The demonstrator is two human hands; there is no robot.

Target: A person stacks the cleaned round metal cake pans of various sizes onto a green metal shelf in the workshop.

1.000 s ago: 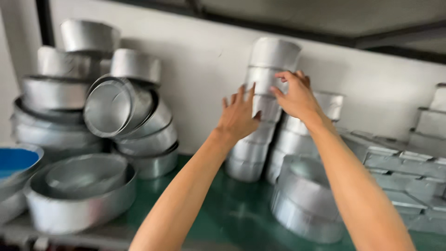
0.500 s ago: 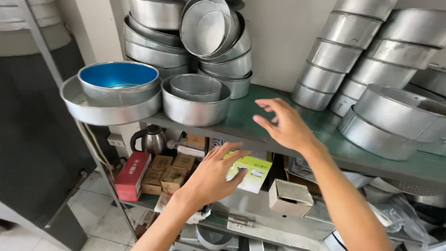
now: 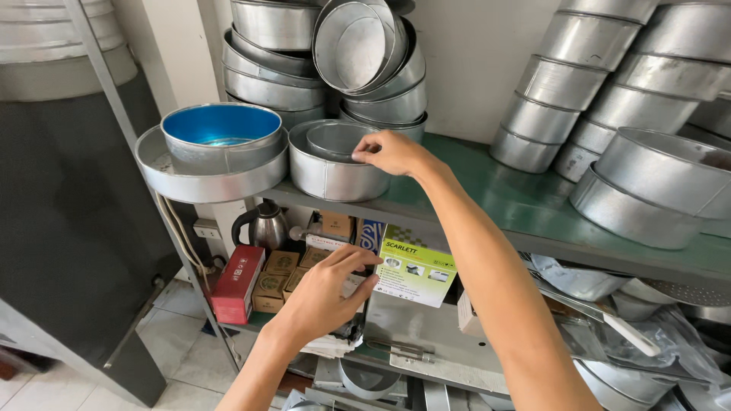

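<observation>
Inner pan: small round metal pan (image 3: 335, 140) nested inside a larger round metal pan (image 3: 335, 176), on the green shelf (image 3: 525, 204), front left part.
Right hand: right hand (image 3: 392, 151) at the far rim of the inner pan, thumb and fingertips drawn together in a pinch on that rim; arm stretched forward across the shelf edge.
Left hand: left hand (image 3: 327, 293) lower, below the shelf edge, fingers loosely curled and part spread, holding nothing; fingertips just beside a green-and-white box (image 3: 415, 272) on the lower shelf.
Left of the pans: blue-lined pan (image 3: 221, 133) seated in a wide shallow metal tray (image 3: 205, 179) that overhangs the shelf corner, touching the larger pan.
Behind: stack of nested metal pans (image 3: 335, 72) against the wall, the top one tilted on its side with its mouth facing out.
Right: leaning columns of metal tins (image 3: 579, 84); large round pans (image 3: 655, 183) lying on the shelf, well apart from the right hand.
Lower shelf: metal kettle (image 3: 263, 226), red box (image 3: 236, 281), small brown cartons (image 3: 283, 272), near the left hand.
</observation>
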